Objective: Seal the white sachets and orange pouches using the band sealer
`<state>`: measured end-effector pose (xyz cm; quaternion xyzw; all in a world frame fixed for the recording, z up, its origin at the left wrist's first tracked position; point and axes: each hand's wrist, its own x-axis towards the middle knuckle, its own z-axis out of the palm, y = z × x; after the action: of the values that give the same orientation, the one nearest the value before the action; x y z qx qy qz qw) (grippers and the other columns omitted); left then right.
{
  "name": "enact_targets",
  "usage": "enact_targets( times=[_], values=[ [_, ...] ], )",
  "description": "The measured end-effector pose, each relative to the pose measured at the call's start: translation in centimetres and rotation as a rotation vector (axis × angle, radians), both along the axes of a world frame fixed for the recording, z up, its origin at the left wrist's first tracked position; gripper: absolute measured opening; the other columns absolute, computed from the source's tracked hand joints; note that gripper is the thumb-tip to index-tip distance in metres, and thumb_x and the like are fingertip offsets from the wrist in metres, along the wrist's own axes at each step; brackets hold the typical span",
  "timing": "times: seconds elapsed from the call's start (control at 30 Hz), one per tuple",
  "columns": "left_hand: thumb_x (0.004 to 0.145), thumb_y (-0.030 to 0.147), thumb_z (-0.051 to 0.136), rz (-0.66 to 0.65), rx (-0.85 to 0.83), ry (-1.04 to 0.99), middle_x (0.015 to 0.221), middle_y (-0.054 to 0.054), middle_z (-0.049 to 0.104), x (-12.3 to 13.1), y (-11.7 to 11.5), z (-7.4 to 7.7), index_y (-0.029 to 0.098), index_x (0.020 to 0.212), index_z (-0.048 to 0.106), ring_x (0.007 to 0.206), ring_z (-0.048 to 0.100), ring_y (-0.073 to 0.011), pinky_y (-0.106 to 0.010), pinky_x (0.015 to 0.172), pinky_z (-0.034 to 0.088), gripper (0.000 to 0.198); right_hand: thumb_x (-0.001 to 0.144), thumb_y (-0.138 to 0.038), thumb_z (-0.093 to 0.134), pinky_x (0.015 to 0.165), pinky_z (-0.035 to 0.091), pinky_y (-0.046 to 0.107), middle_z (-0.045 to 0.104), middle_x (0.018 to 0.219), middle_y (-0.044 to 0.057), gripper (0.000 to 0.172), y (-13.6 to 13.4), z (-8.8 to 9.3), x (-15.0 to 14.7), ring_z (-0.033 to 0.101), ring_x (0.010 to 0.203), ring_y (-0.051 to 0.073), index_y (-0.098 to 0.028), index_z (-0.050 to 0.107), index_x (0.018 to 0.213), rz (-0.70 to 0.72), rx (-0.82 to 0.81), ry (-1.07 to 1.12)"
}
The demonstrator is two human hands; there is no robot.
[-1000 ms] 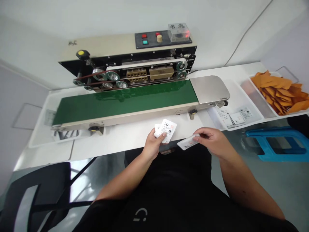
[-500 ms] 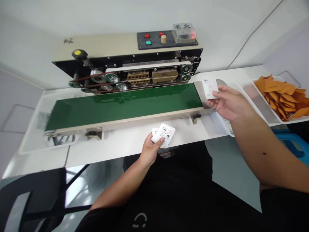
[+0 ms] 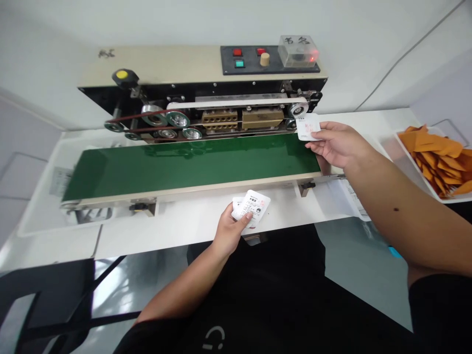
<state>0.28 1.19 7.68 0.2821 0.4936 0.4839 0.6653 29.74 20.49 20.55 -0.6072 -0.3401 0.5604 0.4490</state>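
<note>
My right hand (image 3: 334, 143) pinches a small white printed sachet (image 3: 307, 127) by its edge. That sachet is at the right end of the band sealing machine (image 3: 162, 64), in front of its right pulleys and above the green conveyor belt (image 3: 191, 164). Between thumb and fingers, my left hand (image 3: 232, 228) grips several white printed sachets (image 3: 254, 206), fanned and overlapping, in front of the belt's near edge. Black text and a small red mark show on the top one. The exact number in the left hand cannot be made out.
A control panel (image 3: 249, 66) with buttons and a knob tops the machine. At the right stands a white bin (image 3: 409, 169) of orange pieces (image 3: 438, 157). A translucent tray (image 3: 40, 196) lies under the belt's left end. The white table (image 3: 191, 223) has a near edge before me.
My right hand has moved left with its sachet, from beside the belt's right end to the machine's right pulleys. The left hand stays nearly still. The view has shifted slightly.
</note>
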Motion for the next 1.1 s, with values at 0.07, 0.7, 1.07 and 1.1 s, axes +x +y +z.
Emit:
enact_targets(
  times=[0.07, 0.7, 1.07, 1.1],
  values=[
    [0.077, 0.049, 0.095, 0.001, 0.005, -0.002, 0.109, -0.012, 0.081, -0.1, 0.1, 0.0, 0.016, 0.12, 0.068, 0.086, 0.079, -0.0248, -0.03, 0.063, 0.063, 0.06, 0.09, -0.003, 0.072, 0.062, 0.064, 0.018, 0.077, 0.092, 0.006, 0.019, 0.4, -0.2, -0.7, 0.072, 0.068, 0.011, -0.018, 0.069, 0.102, 0.022, 0.003, 0.005],
    [0.067, 0.051, 0.1, 0.07, 0.079, -0.069, 0.112, -0.011, 0.081, 3.5, -0.2, 0.9, 0.017, 0.122, 0.067, 0.086, 0.077, -0.0242, -0.029, 0.06, 0.062, 0.072, 0.089, -0.046, 0.083, 0.075, 0.058, 0.034, 0.075, 0.108, 0.007, 0.036, -19.2, -8.3, -7.8, 0.067, 0.091, 0.02, -0.026, 0.076, 0.118, 0.218, 0.258, -0.086],
    [0.069, 0.043, 0.1, -0.031, 0.208, 0.036, 0.114, -0.01, 0.082, 4.8, -1.7, 1.7, 0.017, 0.116, 0.07, 0.099, 0.078, -0.0255, -0.033, 0.079, 0.065, 0.061, 0.079, -0.036, 0.089, 0.065, 0.047, 0.029, 0.068, 0.086, 0.001, 0.025, -20.0, -8.3, -7.7, 0.056, 0.071, 0.013, -0.024, 0.072, 0.091, -0.114, 0.309, 0.154],
    [0.069, 0.043, 0.1, -0.038, 0.212, 0.029, 0.114, -0.01, 0.082, 4.8, -1.8, 1.7, 0.017, 0.116, 0.07, 0.1, 0.078, -0.026, -0.034, 0.082, 0.065, 0.061, 0.078, -0.037, 0.089, 0.065, 0.048, 0.029, 0.069, 0.087, 0.002, 0.026, -20.1, -8.4, -7.5, 0.057, 0.072, 0.014, -0.024, 0.071, 0.091, -0.099, 0.288, 0.213]
  ],
)
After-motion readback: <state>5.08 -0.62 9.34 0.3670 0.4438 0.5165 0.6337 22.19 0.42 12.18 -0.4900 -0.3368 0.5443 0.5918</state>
